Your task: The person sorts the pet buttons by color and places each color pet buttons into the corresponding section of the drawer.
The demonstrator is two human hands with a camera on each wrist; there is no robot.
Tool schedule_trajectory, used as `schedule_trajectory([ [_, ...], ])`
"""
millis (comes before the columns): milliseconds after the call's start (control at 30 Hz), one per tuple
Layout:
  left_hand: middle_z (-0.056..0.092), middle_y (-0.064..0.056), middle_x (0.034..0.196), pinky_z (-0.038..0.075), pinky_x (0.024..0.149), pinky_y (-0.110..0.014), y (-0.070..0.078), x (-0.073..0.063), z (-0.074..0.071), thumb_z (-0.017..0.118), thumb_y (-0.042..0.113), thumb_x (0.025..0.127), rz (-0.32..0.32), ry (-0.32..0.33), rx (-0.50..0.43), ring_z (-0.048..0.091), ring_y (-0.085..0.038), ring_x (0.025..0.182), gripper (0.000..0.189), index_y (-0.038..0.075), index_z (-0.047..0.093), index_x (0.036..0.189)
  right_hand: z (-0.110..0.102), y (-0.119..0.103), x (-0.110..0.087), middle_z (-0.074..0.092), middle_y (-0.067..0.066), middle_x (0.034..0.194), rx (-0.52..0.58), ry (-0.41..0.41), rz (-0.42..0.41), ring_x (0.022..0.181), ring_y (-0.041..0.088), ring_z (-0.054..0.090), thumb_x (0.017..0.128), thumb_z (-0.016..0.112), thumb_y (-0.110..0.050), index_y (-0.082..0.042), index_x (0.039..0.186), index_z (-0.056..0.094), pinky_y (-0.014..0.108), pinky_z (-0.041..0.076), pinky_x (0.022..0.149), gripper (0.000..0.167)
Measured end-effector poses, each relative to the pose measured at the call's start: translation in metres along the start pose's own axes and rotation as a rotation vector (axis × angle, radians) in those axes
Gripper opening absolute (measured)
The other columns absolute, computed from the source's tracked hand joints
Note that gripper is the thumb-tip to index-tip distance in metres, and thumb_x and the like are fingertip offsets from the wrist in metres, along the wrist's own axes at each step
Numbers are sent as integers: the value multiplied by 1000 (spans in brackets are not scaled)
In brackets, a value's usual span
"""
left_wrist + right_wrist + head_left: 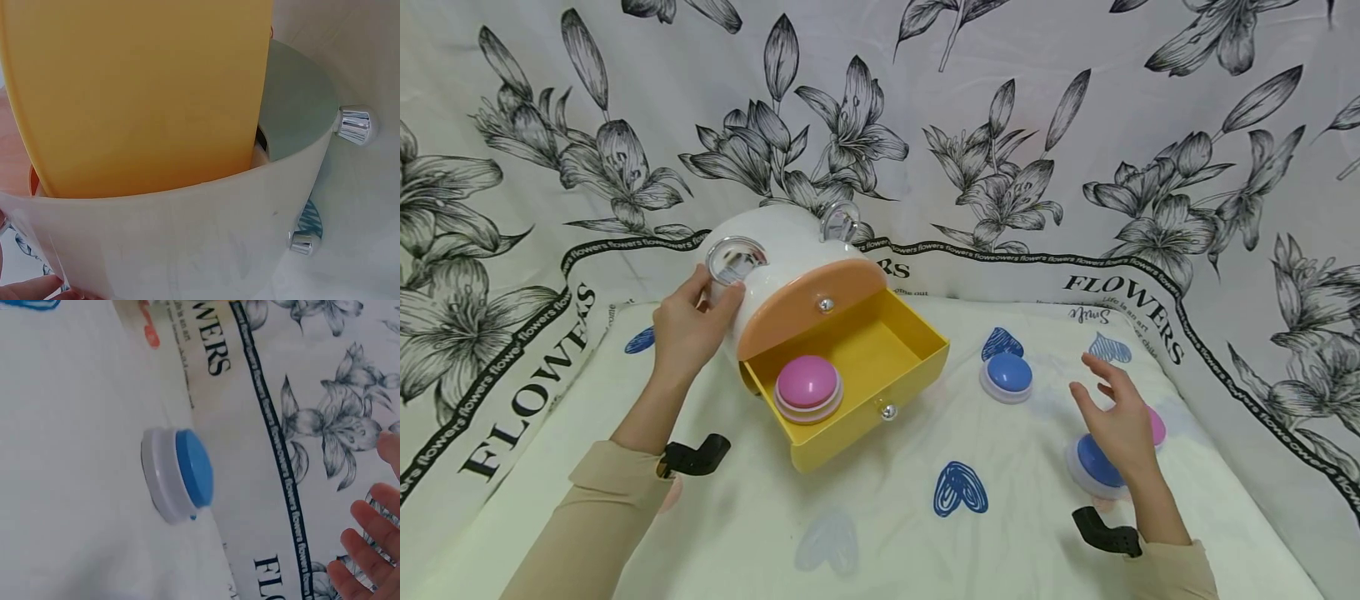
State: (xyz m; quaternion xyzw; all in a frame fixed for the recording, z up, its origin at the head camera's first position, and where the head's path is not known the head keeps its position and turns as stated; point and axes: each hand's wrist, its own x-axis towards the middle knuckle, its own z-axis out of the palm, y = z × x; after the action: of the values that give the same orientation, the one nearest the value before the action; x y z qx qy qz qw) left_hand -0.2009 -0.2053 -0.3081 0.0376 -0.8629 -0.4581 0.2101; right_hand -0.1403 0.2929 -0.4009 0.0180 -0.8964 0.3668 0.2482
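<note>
My left hand (691, 329) grips the side of a white rounded drawer box (790, 229), its thumb and fingers around a clear round ear (737, 258). The box sits tilted, its yellow drawer (880, 333) pulled out below a closed orange drawer (812, 300). Inside the yellow drawer, at its left end, lies a pink push button (807, 382). My right hand (1118, 421) hovers empty at the right, fingers loosely bent and apart. Beneath it are a blue push button (1093, 462) and a pink push button (1157, 427), both partly hidden by the hand.
Another blue push button (1009, 372) stands on the white heart-print cloth (887, 508), between the drawer and my right hand. A floral fabric backdrop (925, 150) rises behind. In the left wrist view, silver feet (357, 125) stick out from the box's underside.
</note>
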Motion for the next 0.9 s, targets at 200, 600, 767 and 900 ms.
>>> schedule_trajectory([
  [200, 43, -10, 140, 46, 93, -46, 0, 1, 1, 55, 43, 88, -2, 5, 19, 51, -31, 116, 58, 5, 50, 131, -22, 21, 1, 47, 15, 134, -102, -61, 116, 122, 35, 42, 89, 59, -28, -11, 138, 41, 20, 38, 100, 54],
  [600, 47, -11, 136, 49, 89, -45, 0, 1, 0, 54, 44, 88, 9, 9, 38, 53, -32, 115, 47, 0, 55, 103, -44, 82, 1, 18, 35, 143, -141, -260, 235, 127, 56, 17, 90, 54, -37, -1, 146, 13, 74, 19, 94, 78],
  [767, 60, -15, 115, 53, 81, -35, -1, 0, 1, 54, 45, 87, 25, 27, 58, 56, -28, 107, 45, 1, 48, 90, -49, 101, -5, 15, 40, 140, -155, -334, 229, 125, 59, 15, 90, 54, -38, 4, 145, 6, 74, 17, 94, 84],
  [900, 54, -13, 88, 43, 62, -13, -1, 0, 1, 54, 45, 87, 32, 36, 70, 54, -24, 93, 44, 2, 44, 86, -50, 114, -8, 17, 44, 136, -189, -387, 223, 122, 60, 21, 90, 54, -38, 11, 142, 3, 71, 23, 93, 88],
])
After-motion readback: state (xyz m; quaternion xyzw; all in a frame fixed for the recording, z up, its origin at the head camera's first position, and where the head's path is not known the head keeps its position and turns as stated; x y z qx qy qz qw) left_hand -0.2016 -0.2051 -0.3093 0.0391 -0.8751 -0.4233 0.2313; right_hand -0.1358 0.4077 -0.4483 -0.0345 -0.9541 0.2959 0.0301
